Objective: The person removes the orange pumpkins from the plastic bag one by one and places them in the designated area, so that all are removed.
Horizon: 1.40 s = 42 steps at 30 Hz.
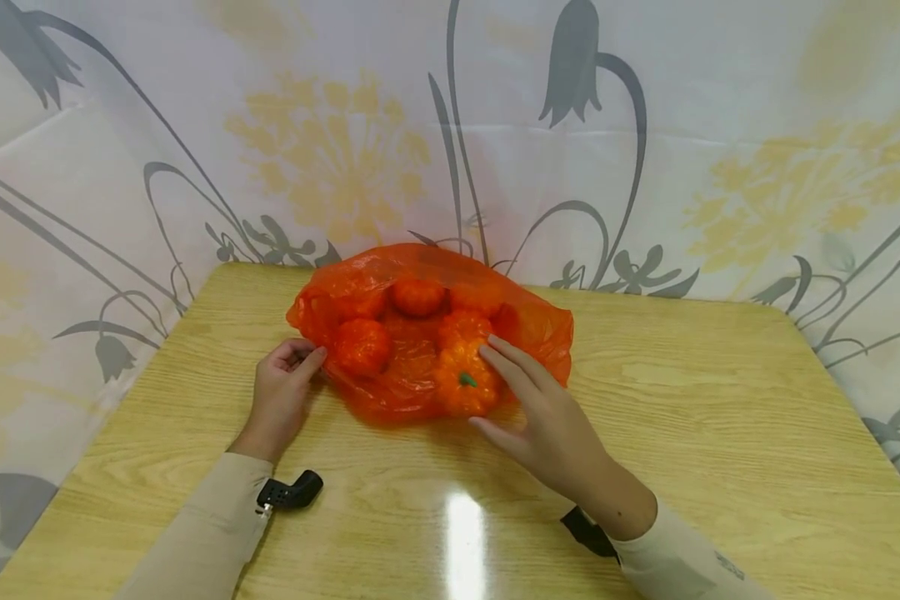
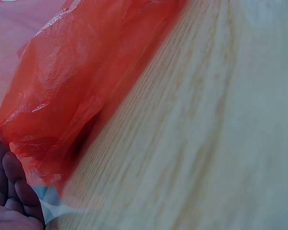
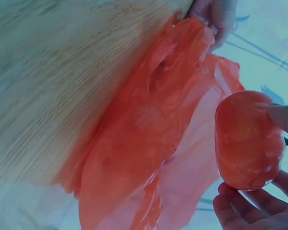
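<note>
A thin, see-through red-orange plastic bag [image 1: 412,398] lies on the table with several small orange pumpkins inside, among them one at the back [image 1: 417,297] and one at the left [image 1: 362,347]. My left hand [image 1: 281,392] pinches the bag's left edge between thumb and fingers. With thumb and fingers spread around its sides, my right hand [image 1: 551,412] grips an orange pumpkin [image 3: 249,141] with a green stem, over the bag's right part. In the left wrist view, curled fingers [image 2: 19,184] sit right at the bag's crumpled edge.
The wood-grain table [image 1: 705,400] ends at the back against a hanging flower-print cloth [image 1: 390,125], which also runs along both sides. A black strap device [image 1: 291,490] sits at my left wrist and another [image 1: 588,531] at my right.
</note>
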{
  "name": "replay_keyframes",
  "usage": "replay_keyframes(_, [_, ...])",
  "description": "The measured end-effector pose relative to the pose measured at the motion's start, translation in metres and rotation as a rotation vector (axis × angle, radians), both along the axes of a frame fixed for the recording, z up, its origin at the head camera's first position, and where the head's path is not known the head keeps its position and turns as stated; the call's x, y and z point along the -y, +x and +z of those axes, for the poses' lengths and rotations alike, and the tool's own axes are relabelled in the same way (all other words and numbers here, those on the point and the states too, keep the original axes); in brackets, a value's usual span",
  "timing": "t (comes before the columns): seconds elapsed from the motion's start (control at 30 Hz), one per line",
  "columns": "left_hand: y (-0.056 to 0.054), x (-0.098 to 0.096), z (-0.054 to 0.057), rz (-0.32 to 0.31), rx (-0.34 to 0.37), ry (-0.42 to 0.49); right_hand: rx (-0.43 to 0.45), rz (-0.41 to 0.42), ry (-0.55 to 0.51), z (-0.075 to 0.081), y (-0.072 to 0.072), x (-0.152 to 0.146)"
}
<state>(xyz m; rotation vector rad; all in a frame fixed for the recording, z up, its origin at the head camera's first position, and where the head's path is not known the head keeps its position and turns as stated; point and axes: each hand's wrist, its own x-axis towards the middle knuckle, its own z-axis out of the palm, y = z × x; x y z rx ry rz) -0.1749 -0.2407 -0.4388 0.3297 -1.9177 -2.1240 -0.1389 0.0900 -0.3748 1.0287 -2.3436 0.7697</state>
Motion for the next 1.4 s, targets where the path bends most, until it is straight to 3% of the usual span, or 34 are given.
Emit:
replay_keyframes(0.57, [0.001, 0.0, 0.001, -0.011, 0.027, -0.04, -0.073, -0.023, -0.059, 0.005, 0.004, -0.029])
replay_keyframes(1.03, [0.001, 0.001, 0.001, -0.024, 0.047, -0.057, -0.034, -0.045, -0.129, 0.014, 0.0, -0.038])
replay_keyframes(1.4, [0.0, 0.002, 0.0, -0.017, 0.046, -0.035, -0.057, -0.073, -0.164, 0.016, -0.007, -0.048])
